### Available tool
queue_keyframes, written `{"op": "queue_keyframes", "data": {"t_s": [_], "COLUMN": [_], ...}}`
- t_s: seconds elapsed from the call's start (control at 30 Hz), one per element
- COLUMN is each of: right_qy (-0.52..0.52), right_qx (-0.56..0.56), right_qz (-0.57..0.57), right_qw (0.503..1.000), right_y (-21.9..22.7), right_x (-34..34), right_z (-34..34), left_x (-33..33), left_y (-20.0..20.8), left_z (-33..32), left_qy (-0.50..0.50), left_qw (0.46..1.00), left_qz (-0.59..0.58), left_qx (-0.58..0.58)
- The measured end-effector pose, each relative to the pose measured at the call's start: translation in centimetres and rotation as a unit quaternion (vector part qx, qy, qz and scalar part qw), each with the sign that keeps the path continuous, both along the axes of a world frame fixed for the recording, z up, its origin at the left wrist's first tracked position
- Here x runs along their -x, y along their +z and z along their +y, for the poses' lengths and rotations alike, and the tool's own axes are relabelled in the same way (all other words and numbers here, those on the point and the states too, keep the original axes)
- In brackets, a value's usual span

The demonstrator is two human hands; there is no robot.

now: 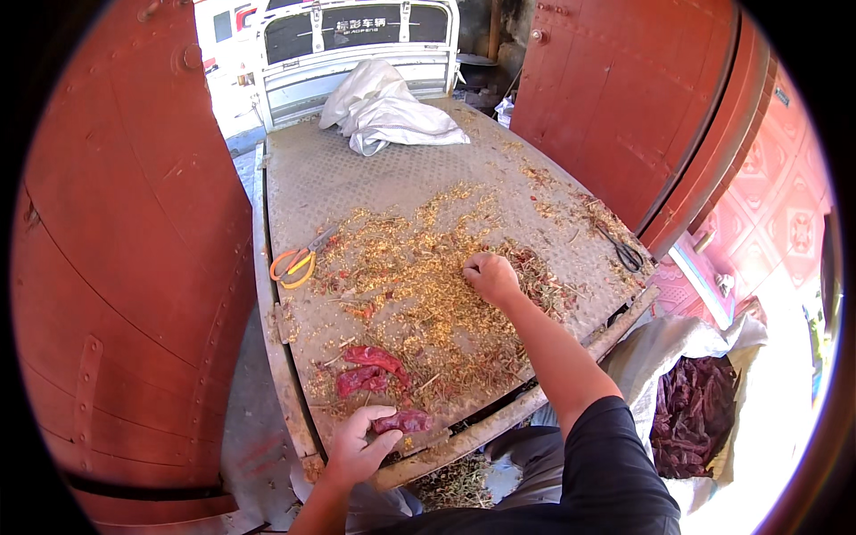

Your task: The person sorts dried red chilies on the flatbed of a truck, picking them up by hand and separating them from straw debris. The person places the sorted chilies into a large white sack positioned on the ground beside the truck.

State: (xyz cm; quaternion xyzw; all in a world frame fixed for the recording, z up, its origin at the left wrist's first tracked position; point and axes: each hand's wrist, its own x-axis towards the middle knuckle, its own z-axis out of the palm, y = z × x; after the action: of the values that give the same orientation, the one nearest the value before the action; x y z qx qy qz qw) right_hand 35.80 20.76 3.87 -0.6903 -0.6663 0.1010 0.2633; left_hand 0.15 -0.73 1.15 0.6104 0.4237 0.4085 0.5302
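1. Pinches dried red chili [407,422] between slightly parted fingers of left hand [358,448], at near edge of cargo bed [299,183], probably to avoid crushing.
2. Curls right hand [492,278] into loose fist over yellow seeds [419,299]; cannot tell contents.

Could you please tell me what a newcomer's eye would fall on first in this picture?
Probably the large red panels on both sides, framing a flatbed strewn with yellow seeds across its middle. Next might come the glossy red pepper in the left hand at the near edge, and the crumpled white sack at the far end.
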Motion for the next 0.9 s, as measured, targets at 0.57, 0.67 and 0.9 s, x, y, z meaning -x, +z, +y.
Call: {"op": "queue_keyframes", "data": {"t_s": [0.57, 0.67, 0.9], "right_qy": [0.018, 0.018, 0.076], "right_qx": [0.084, 0.037, 0.014], "right_qz": [-0.077, -0.034, 0.168], "right_qw": [0.993, 0.999, 0.983], "right_y": [0.8, -0.3, 3.2], "right_x": [1.7, 0.0, 1.2], "right_z": [2.0, 1.9, -3.9], "left_x": [0.1, -0.2, -0.1], "left_y": [-0.4, -0.7, -0.2], "left_z": [-0.2, -0.1, 0.4], "left_qy": [0.007, -0.003, -0.006], "left_qw": [0.999, 0.999, 0.998], "left_qz": [-0.022, -0.020, -0.060], "left_qx": [0.031, 0.032, 0.017]}}
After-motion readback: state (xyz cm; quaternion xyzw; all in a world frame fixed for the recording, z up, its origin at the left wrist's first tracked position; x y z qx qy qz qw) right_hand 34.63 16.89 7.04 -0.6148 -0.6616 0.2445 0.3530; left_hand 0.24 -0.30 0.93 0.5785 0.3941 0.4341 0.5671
